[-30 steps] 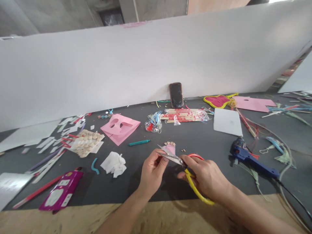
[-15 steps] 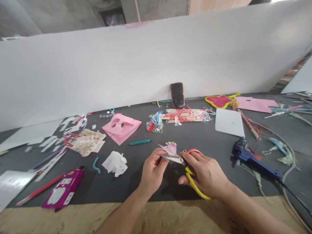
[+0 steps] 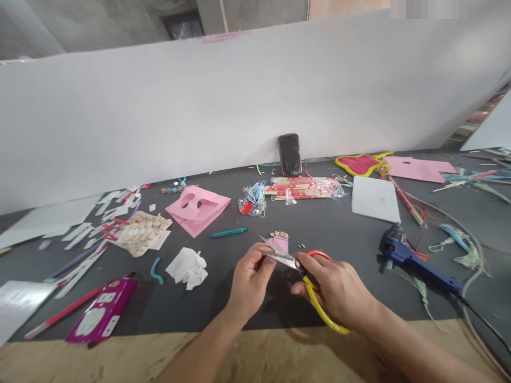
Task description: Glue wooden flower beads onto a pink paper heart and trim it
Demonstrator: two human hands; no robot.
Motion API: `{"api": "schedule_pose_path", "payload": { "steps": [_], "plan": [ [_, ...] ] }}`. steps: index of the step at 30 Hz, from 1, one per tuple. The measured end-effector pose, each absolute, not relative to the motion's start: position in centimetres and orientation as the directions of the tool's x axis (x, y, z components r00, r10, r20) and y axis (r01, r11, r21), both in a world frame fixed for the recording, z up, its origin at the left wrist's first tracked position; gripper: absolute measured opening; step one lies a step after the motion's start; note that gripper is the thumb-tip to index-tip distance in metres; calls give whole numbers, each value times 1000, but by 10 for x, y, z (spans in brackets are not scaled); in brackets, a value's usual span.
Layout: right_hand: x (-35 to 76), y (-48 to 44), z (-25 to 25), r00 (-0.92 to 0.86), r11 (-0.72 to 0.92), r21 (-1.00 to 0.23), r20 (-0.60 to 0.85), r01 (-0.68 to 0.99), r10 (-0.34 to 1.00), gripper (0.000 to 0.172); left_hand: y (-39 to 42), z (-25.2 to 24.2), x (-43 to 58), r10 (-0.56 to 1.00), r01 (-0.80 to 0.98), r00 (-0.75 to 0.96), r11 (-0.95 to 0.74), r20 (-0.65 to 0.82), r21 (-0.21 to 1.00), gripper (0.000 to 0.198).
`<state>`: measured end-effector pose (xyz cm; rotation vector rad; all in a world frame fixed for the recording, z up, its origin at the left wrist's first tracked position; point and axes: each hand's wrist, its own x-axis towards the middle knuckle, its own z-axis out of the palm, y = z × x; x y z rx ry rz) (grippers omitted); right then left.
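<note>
Gripping red-and-yellow-handled scissors (image 3: 316, 302) in a clenched right hand (image 3: 337, 292), a person holds the steel blades (image 3: 281, 259) beside a curled left hand (image 3: 251, 282); whether those fingers pinch the blades or paper cannot be told. A small pink paper scrap (image 3: 279, 244), topped with beige crumbs, sits just behind the blades. Already cut, a pink card mask (image 3: 196, 223) with two eye openings lies farther up the dark grey worktable (image 3: 191, 314), near crumpled white tissue (image 3: 187, 268), a teal marker (image 3: 229, 232) and a tray of beige beads (image 3: 139, 234). To the right rests a blue hot glue gun (image 3: 415, 268) with its black cord. Beyond, bamboo sticks in a clear plastic bag (image 3: 305, 187) and a black smartphone (image 3: 289, 154) lean near a white wall panel (image 3: 199, 106).
</note>
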<state>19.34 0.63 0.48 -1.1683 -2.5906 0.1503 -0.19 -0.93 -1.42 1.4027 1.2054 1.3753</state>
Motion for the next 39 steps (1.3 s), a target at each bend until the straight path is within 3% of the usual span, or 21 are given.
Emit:
{"api": "schedule_pose_path", "payload": {
  "steps": [14,31,39],
  "plan": [
    [192,10,4,-609,651,-208,233,730,758,61,-11,-12,2,980,59,-76,-177,181,982,15],
    [196,13,9,-586,647,-267,278,714,761,51,-13,-8,2,980,106,-94,-165,176,980,15],
    [193,10,15,-597,656,-252,276,711,753,68,-14,-9,1,975,41,-123,-183,187,982,15]
  ]
}}
